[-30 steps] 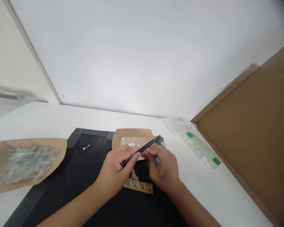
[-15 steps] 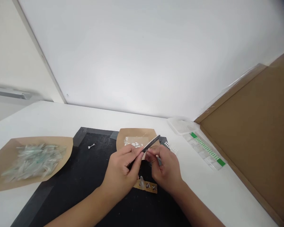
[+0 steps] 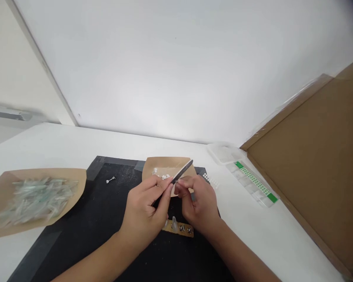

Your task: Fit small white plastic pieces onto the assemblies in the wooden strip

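Between the thumb and fingers of my left hand [image 3: 148, 199] is a thin dark nail file [image 3: 182, 170], slanting up to the right. My right hand [image 3: 198, 201] is closed in a pinch against the edge of the file; what its fingertips hold is too small and covered to make out. Below the hands lies a tan strip [image 3: 186, 230] with round metal pieces and an upright translucent nail tip [image 3: 174, 224]; my left hand partly hides its left end. Behind the file stands a small cardboard tray [image 3: 167, 162] with white bits in it.
A larger cardboard tray [image 3: 6, 180] at left holds many clear nail tips [image 3: 44, 197]. A small metal stand [image 3: 111, 179] lies on the black mat [image 3: 106, 211]. White dots [image 3: 207, 178], a clear case with a green label [image 3: 254, 182] and a cardboard panel [image 3: 312, 164] are at right.
The whole view has shifted slightly. Both hands, with the nail file, have moved a little up and left, keeping their grip. The right fingertips remain at the file.
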Tool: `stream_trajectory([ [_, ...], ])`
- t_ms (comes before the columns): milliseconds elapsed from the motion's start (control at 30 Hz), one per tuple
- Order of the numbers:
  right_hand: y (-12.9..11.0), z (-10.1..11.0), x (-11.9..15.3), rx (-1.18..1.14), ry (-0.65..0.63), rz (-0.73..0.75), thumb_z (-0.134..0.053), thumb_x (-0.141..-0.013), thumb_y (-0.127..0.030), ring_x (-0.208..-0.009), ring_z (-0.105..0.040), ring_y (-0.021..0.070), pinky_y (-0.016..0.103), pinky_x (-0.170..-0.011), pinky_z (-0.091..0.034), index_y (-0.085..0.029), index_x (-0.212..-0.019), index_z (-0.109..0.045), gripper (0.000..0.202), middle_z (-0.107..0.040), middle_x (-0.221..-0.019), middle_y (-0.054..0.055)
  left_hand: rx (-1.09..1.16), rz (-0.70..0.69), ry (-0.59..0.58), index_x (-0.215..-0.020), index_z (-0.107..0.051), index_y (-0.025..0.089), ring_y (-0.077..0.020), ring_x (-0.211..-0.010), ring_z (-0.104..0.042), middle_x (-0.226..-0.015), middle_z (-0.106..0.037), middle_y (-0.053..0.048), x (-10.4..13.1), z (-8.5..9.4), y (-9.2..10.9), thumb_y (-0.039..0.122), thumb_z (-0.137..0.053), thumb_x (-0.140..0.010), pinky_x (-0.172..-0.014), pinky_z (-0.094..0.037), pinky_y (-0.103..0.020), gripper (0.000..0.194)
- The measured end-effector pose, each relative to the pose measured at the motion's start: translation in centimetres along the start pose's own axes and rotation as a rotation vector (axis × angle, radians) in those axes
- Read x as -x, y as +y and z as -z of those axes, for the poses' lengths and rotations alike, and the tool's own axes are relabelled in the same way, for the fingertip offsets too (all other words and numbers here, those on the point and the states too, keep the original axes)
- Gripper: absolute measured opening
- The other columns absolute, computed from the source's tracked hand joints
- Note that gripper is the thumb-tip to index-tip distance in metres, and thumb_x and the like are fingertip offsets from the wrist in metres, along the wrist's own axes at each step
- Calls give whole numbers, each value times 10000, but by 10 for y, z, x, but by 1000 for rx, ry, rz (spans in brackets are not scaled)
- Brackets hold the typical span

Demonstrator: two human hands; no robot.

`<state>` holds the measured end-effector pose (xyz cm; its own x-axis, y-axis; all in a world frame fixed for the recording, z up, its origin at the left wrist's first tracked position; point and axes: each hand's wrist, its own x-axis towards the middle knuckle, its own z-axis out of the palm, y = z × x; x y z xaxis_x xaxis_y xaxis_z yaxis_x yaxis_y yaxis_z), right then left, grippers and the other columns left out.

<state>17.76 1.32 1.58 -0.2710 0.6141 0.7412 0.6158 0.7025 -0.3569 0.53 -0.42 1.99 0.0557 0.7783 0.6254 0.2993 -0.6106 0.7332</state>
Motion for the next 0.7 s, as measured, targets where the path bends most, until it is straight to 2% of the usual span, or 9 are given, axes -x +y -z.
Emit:
stream_trajectory([
  [67, 1, -1, 0, -1, -20, 14, -574, -982, -76, -666, -700, 167, 323, -666, -491, -248, -943, -531, 182, -720, -743, -30, 4, 0, -6, -1131, -816, 169, -116, -626, -691, -785, -685, -23, 0, 0, 1, 115, -617, -1001, -599, -561, -209, 244],
  [233, 0, -5, -2, 66, 118, -26, -577, -1004, -77, -644, -696, 161, 318, -668, -504, -246, -966, -538, 177, -733, -754, -22, 11, 19, 12, -1114, -816, 160, -84, -537, -641, -759, -684, -13, 0, -1, 2, 109, -619, -1000, -559, -538, -195, 233],
  [367, -4, -5, -4, 52, 65, -18, -574, -1009, -88, -676, -714, 163, 302, -668, -520, -251, -944, -550, 178, -724, -735, -29, 4, 18, 29, -1070, -818, 158, -93, -531, -629, -726, -672, -8, 0, -1, 3, 128, -615, -1006, -545, -533, -199, 215],
  [533, -4, -2, -7, 68, 98, -60, -567, -1021, -101, -689, -718, 172, 317, -690, -517, -251, -954, -555, 164, -731, -754, -18, -40, -21, 61, -1112, -817, 183, -106, -595, -656, -755, -691, -13, -1, 1, 5, 114, -633, -995, -575, -536, -206, 229],
  [633, -4, -1, -9, -1, -7, -60, -542, -1016, -97, -698, -722, 176, 313, -680, -522, -255, -915, -544, 188, -712, -737, -17, -35, -37, 57, -1127, -815, 193, -109, -633, -675, -814, -707, -27, -1, 2, 3, 103, -628, -995, -590, -548, -205, 246],
  [700, -3, 0, -9, -12, -9, -60, -543, -1008, -90, -704, -723, 177, 315, -692, -521, -256, -907, -539, 195, -706, -733, -21, -34, -58, 47, -1149, -809, 197, -118, -689, -702, -866, -723, -40, -1, 2, 2, 90, -616, -997, -610, -558, -202, 267],
])
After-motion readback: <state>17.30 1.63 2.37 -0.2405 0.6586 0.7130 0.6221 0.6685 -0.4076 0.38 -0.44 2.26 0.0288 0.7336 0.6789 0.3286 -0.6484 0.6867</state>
